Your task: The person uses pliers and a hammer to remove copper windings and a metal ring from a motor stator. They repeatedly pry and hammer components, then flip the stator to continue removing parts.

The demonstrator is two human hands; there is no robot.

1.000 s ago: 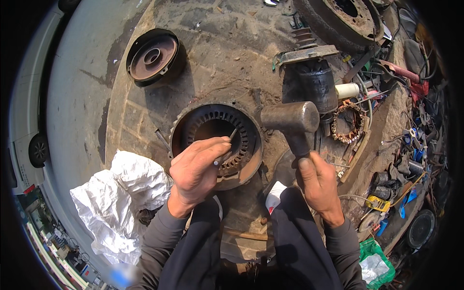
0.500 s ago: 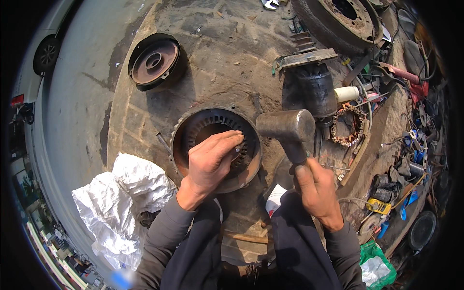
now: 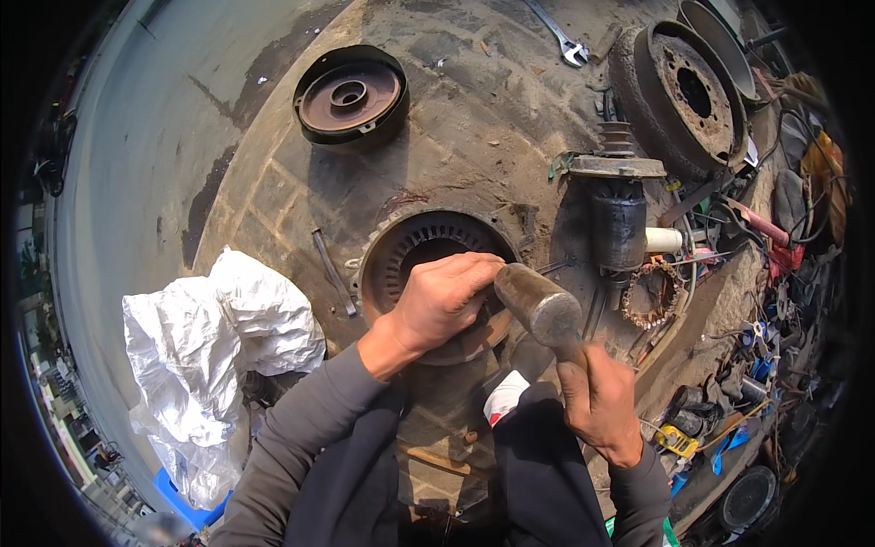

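Observation:
A heavy sledge hammer (image 3: 540, 304) with a short cylindrical head is in my right hand (image 3: 602, 401), fingers wrapped round its handle. Its head is beside the fingertips of my left hand (image 3: 439, 301). The left fingers are pinched together over a round metal housing (image 3: 385, 260); whatever they grip is hidden beneath them. This housing is dark inside, with a ring of slots, and lies between my feet and the far side of the mat. My left hand and the hammer cover part of its right side.
Far left stands a round metal drum part (image 3: 351, 100). A flat metal bar (image 3: 334, 273) lies left of the housing, near a white sack (image 3: 196, 346). At right are a black cylindrical motor part (image 3: 620, 223), a copper winding ring (image 3: 652, 294), a rusty wheel rim (image 3: 684, 96) and an adjustable wrench (image 3: 565, 41).
The view has shifted and turned. Against the housing, my left hand has moved toward its right side, and the hammer head has come close to the left fingertips, its face angled more toward me.

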